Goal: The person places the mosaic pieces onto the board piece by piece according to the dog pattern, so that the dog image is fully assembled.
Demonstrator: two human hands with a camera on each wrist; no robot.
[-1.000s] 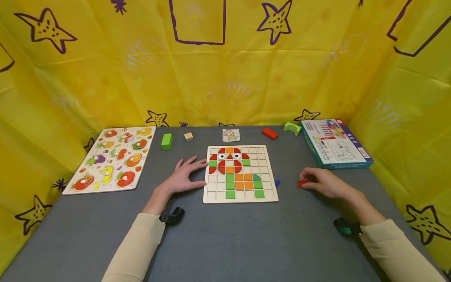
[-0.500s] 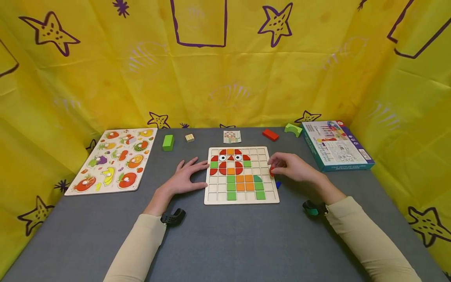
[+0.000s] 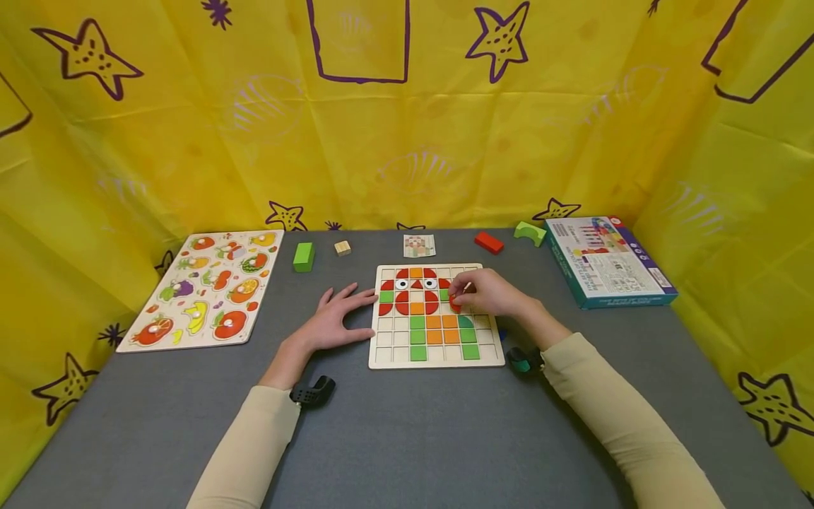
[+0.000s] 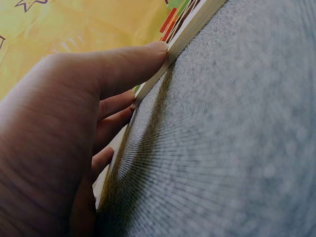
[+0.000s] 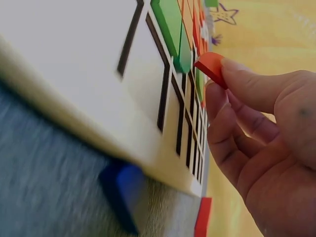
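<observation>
A wooden grid board (image 3: 436, 357) lies mid-table, part filled with red, orange and green tiles forming a figure. My right hand (image 3: 486, 293) hovers over the board's right half and pinches a small red tile (image 3: 454, 304) between thumb and fingertips; the right wrist view shows that red tile (image 5: 211, 68) held just above the board (image 5: 79, 74). My left hand (image 3: 333, 319) lies flat on the grey table, fingers straight, thumb and fingertips against the board's left edge (image 4: 190, 27). A blue tile (image 5: 123, 190) lies on the table at the board's right edge.
A fruit peg puzzle (image 3: 203, 286) lies at the left. Behind the board are a green block (image 3: 303, 256), a small wooden cube (image 3: 342, 247), a pattern card (image 3: 419, 245), a red block (image 3: 487, 242) and a green arch (image 3: 529, 232). A teal box (image 3: 604, 260) sits at the right. Yellow cloth walls surround the table.
My right hand picked the red tile up from the table on the right and carried it left over the board. The left hand stayed in place.
</observation>
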